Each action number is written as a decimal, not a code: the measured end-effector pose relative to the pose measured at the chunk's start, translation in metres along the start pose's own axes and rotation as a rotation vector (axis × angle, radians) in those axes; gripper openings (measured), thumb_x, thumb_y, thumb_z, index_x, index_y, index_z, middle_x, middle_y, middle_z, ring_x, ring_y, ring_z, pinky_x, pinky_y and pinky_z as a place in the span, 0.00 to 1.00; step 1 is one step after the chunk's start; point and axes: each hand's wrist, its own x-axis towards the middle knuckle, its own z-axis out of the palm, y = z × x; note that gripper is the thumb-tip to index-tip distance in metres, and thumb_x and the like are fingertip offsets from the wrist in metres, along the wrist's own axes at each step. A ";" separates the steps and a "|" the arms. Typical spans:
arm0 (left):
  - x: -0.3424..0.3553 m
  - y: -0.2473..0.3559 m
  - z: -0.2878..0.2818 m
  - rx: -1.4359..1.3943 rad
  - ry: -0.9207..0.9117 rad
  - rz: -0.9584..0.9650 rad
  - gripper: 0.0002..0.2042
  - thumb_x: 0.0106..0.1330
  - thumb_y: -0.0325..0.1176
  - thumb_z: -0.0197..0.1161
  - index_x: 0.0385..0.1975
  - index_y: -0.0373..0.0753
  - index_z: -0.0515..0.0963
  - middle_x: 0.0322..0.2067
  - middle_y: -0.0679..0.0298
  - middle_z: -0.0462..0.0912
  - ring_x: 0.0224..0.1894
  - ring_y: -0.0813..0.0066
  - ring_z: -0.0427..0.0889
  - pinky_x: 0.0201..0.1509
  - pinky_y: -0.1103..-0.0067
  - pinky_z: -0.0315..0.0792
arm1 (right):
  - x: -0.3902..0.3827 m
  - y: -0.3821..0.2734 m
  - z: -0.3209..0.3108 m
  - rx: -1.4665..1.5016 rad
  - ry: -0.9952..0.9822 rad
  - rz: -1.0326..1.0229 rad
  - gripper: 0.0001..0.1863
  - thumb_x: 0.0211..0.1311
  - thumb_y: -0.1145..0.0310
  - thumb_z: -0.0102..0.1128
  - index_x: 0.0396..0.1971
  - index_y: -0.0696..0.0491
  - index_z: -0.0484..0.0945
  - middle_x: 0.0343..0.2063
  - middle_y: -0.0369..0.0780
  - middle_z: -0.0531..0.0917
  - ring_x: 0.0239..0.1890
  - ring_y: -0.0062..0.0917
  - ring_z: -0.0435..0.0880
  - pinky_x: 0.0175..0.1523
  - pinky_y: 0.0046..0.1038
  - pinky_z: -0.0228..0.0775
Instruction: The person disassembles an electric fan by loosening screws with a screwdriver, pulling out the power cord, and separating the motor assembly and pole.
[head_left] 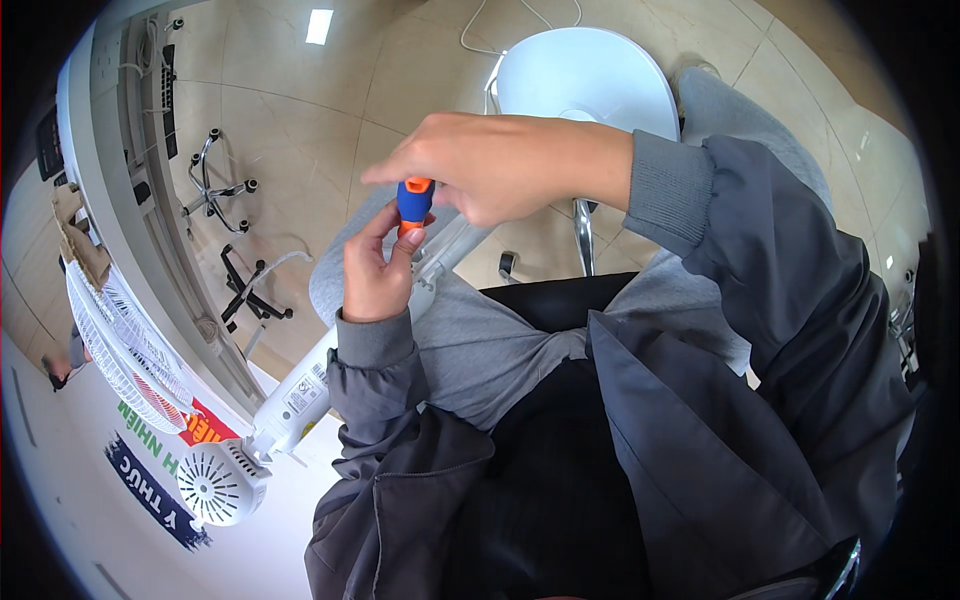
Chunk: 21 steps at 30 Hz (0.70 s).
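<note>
A screwdriver with a short blue-and-orange handle stands over the white pole of a stand fan; its tip is hidden. The fingers and thumb of my left hand close round the lower end of the handle, next to the pole. From the right, my right hand reaches over and grips the handle's upper end, its index finger stretched out past it to the left. The fan slants across my lap, its motor housing at lower left and its round white base at the top.
The fan's wire grille rises at the left, near a grey-framed partition. Wheeled chair legs stand on the tiled floor. A white cord lies beyond the base. My grey trousers are under the fan.
</note>
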 end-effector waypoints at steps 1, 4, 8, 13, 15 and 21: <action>0.001 0.000 0.002 -0.004 -0.005 0.000 0.16 0.68 0.20 0.60 0.55 0.29 0.78 0.43 0.54 0.88 0.48 0.70 0.85 0.58 0.74 0.73 | -0.001 0.000 0.001 -0.027 0.029 0.047 0.22 0.57 0.79 0.64 0.53 0.67 0.78 0.37 0.56 0.84 0.40 0.48 0.85 0.43 0.38 0.78; 0.002 0.000 0.004 0.048 0.123 -0.016 0.17 0.62 0.20 0.70 0.52 0.27 0.81 0.40 0.59 0.88 0.45 0.74 0.83 0.58 0.74 0.73 | 0.006 -0.014 -0.004 -0.015 0.002 0.279 0.18 0.67 0.65 0.63 0.49 0.64 0.80 0.31 0.55 0.84 0.33 0.47 0.85 0.39 0.39 0.77; 0.000 0.002 0.001 0.213 0.147 0.025 0.20 0.55 0.22 0.76 0.49 0.28 0.83 0.39 0.59 0.88 0.44 0.76 0.83 0.56 0.75 0.74 | 0.004 -0.014 -0.002 -0.009 0.001 0.415 0.24 0.74 0.54 0.55 0.35 0.63 0.82 0.21 0.51 0.83 0.23 0.48 0.82 0.34 0.42 0.76; 0.004 0.003 0.003 0.295 0.157 0.023 0.21 0.45 0.28 0.83 0.41 0.32 0.86 0.32 0.55 0.88 0.38 0.64 0.85 0.48 0.70 0.75 | 0.002 -0.008 0.012 -0.083 0.031 0.356 0.18 0.71 0.60 0.59 0.31 0.62 0.82 0.23 0.50 0.82 0.29 0.46 0.83 0.38 0.41 0.77; 0.005 0.012 0.004 0.296 0.116 0.057 0.19 0.51 0.29 0.81 0.42 0.31 0.83 0.34 0.54 0.86 0.41 0.64 0.84 0.51 0.70 0.74 | 0.001 -0.003 0.015 -0.039 0.053 0.303 0.15 0.70 0.63 0.60 0.33 0.61 0.83 0.24 0.49 0.82 0.33 0.45 0.84 0.39 0.40 0.77; -0.001 0.009 0.017 -0.115 0.080 0.029 0.13 0.65 0.23 0.67 0.47 0.30 0.78 0.45 0.54 0.83 0.49 0.70 0.80 0.57 0.76 0.70 | -0.002 -0.013 0.003 -0.257 -0.111 0.158 0.19 0.48 0.82 0.68 0.43 0.58 0.80 0.39 0.43 0.80 0.43 0.40 0.83 0.49 0.36 0.77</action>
